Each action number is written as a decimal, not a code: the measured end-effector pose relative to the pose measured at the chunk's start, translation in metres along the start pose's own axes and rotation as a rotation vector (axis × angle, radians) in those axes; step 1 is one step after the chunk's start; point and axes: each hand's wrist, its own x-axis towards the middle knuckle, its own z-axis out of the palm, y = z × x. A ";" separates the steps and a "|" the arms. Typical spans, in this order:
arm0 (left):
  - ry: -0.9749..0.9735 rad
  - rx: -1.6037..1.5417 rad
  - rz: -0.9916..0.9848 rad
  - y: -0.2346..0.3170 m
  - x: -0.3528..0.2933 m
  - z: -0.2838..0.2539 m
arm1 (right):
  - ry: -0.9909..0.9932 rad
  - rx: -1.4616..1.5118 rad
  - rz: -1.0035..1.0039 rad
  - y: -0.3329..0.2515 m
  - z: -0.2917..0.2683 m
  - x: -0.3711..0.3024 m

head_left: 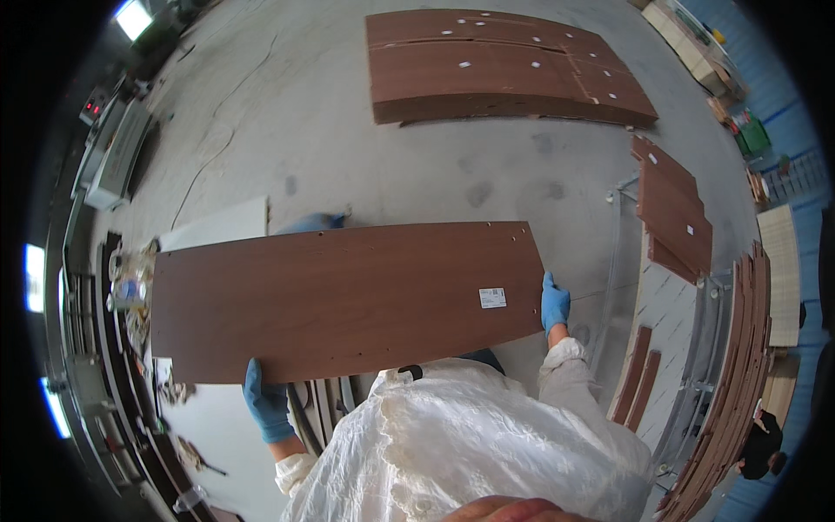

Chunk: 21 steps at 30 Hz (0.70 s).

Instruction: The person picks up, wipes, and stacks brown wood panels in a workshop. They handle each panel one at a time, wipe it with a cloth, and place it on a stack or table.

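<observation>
At the left, a pale, flat surface [213, 435] is partly hidden by a long brown wood-look panel [339, 300]. The panel's near long edge, towards its left corner, is clasped by the blue-gloved left hand [267, 404]. Beyond it, a broad stack of brown boards [487, 74] is seen on the grey floor [417, 174]. The panel's right short edge is gripped by the blue-gloved right hand [555, 304]; fingers underneath are hidden. Farther right, two narrow brown strips [631, 376] are laid along a grey-veined white board's [671, 339] left edge. Grasping seems done, release not yet; support from below cannot be told.
</observation>
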 end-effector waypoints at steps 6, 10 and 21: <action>-0.168 -0.082 -0.146 -0.100 0.094 0.202 | 0.124 0.100 0.122 -0.007 -0.086 0.145; -0.265 -0.062 -0.310 -0.150 0.141 0.318 | 0.234 0.118 0.179 -0.017 -0.118 0.236; -0.365 0.107 -0.427 -0.306 0.346 0.651 | 0.454 0.219 0.230 -0.084 -0.117 0.468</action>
